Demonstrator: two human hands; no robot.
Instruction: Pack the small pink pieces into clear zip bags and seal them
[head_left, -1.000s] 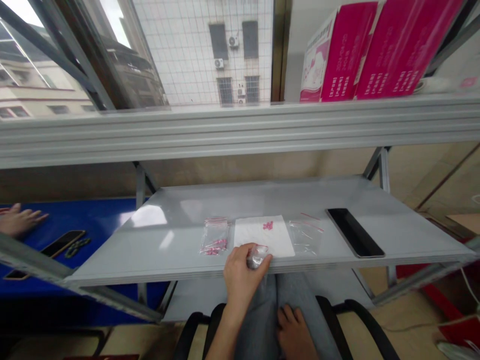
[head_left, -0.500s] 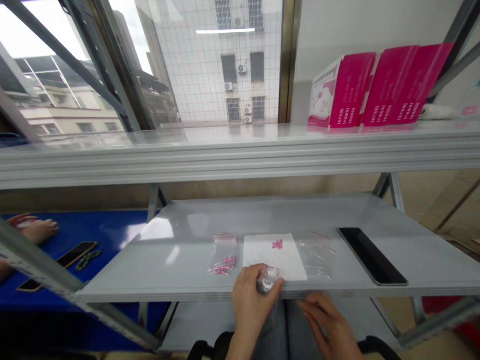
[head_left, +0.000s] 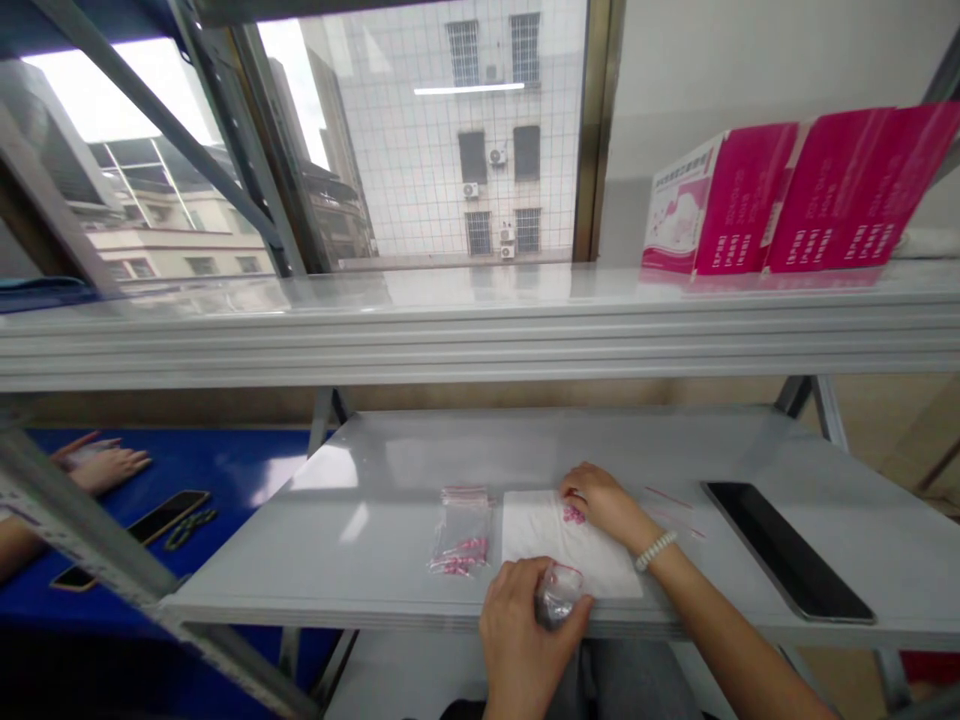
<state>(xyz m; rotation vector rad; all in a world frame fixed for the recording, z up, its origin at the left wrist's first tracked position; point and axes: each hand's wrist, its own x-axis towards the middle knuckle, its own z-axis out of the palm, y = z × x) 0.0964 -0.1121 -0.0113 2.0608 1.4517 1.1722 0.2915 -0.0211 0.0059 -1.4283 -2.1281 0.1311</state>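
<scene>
My left hand (head_left: 529, 625) is closed around a small clear zip bag (head_left: 559, 590) at the shelf's front edge, its red-lined mouth spread between thumb and fingers. My right hand (head_left: 600, 500), with a beaded bracelet at the wrist, reaches over a white sheet of paper (head_left: 529, 530). Its fingertips are pinched together at a small pile of pink pieces (head_left: 574, 514); whatever is between them is hidden. Left of the paper lies a zip bag with pink pieces (head_left: 461, 535) in it. Another flat clear bag (head_left: 675, 515) lies to the right, partly behind my right forearm.
A dark phone or tablet (head_left: 787, 550) lies on the right of the grey shelf (head_left: 375, 450). Pink boxes (head_left: 750, 200) stand on the upper shelf. At the left, a co-worker's hands (head_left: 105, 465) are over a blue table (head_left: 232, 460) with a phone (head_left: 169, 515) and scissors (head_left: 189, 530).
My right hand has moved from below the shelf edge up and forward to the pink pieces on the paper. My left hand keeps hold of its bag. The camera view has shifted slightly.
</scene>
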